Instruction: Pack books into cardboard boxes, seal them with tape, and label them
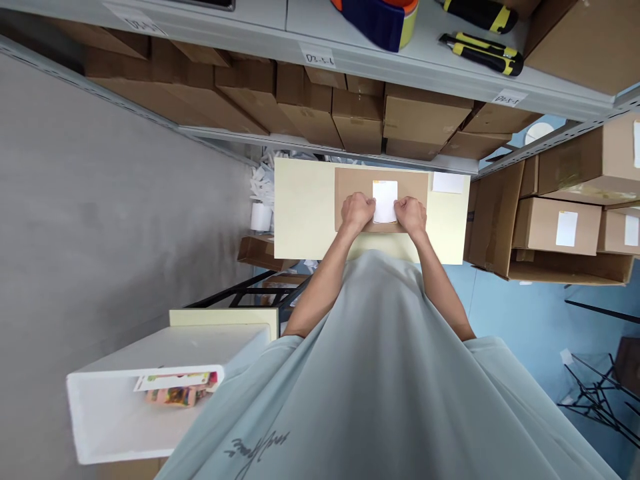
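A flat brown cardboard box (pixel 381 175) lies on a cream tabletop (pixel 305 213). On top of it is a white label (pixel 385 201), upright and near the middle. My left hand (pixel 357 212) is closed at the label's left edge, with the thumb side against it. At the opposite edge my right hand (pixel 411 215) is curled the same way. Both hands rest over the box, and their fingertips are mostly hidden. A small stack of white labels (pixel 448 183) sits at the table's back right corner.
Above the table runs a grey shelf (pixel 430 73) with a tape dispenser (pixel 380 23) and utility knives (pixel 483 53). Cardboard boxes (pixel 357 120) line the level below. An open carton (pixel 500 220) with labelled boxes stands right; a white bin (pixel 120 413) is at lower left.
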`<control>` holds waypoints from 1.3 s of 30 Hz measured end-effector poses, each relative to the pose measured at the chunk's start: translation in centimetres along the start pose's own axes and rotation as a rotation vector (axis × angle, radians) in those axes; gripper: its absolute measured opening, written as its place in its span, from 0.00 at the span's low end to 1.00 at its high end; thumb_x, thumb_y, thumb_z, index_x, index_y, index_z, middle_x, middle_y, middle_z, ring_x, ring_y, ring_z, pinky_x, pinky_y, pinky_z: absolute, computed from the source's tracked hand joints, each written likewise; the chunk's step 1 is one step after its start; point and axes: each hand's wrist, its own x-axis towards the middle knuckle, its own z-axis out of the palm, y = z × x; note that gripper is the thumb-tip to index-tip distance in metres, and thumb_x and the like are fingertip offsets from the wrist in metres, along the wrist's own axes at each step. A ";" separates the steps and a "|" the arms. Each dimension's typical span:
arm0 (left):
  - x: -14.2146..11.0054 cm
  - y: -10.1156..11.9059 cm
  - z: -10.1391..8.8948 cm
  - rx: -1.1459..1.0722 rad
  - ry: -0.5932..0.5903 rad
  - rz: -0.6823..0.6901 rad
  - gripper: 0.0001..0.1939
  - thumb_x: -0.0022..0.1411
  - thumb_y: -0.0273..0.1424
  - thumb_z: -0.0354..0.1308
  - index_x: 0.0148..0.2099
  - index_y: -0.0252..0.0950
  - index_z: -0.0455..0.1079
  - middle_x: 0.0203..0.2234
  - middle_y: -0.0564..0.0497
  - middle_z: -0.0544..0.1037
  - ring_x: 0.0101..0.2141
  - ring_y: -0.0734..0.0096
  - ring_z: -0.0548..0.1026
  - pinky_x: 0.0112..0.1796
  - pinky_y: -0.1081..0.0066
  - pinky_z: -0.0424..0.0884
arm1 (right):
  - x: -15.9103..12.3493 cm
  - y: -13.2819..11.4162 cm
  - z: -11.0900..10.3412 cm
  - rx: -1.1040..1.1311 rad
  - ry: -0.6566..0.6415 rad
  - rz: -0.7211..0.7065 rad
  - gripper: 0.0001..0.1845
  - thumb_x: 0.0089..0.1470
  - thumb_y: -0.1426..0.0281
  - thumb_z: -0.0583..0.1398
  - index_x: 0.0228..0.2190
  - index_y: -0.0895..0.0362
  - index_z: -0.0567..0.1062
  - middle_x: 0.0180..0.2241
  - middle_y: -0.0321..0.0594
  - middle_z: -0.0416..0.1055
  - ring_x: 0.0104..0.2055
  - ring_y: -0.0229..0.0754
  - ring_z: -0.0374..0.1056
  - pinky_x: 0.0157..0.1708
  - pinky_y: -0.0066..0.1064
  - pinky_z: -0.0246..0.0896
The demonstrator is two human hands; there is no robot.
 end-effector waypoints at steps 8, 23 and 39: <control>-0.8 0.6 0.0 0.025 0.016 -0.023 0.16 0.75 0.39 0.55 0.48 0.37 0.81 0.48 0.36 0.85 0.52 0.47 0.81 0.49 0.60 0.71 | 0.0 0.3 0.3 -0.032 0.012 -0.036 0.14 0.70 0.63 0.58 0.34 0.53 0.79 0.43 0.48 0.85 0.50 0.55 0.80 0.54 0.39 0.70; -1.8 -0.8 -0.4 0.077 0.152 0.451 0.31 0.79 0.44 0.46 0.75 0.36 0.63 0.76 0.36 0.60 0.77 0.44 0.52 0.73 0.48 0.49 | -0.5 0.3 -0.1 -0.127 0.117 -0.474 0.29 0.75 0.61 0.50 0.67 0.63 0.69 0.72 0.61 0.62 0.76 0.62 0.55 0.73 0.55 0.51; 0.5 -4.6 -0.8 0.373 -0.107 0.619 0.65 0.59 0.67 0.62 0.84 0.37 0.42 0.81 0.36 0.32 0.79 0.33 0.29 0.73 0.38 0.24 | -0.5 5.4 0.8 -0.278 -0.041 -0.736 0.50 0.70 0.44 0.55 0.78 0.62 0.52 0.81 0.55 0.36 0.83 0.60 0.32 0.79 0.57 0.28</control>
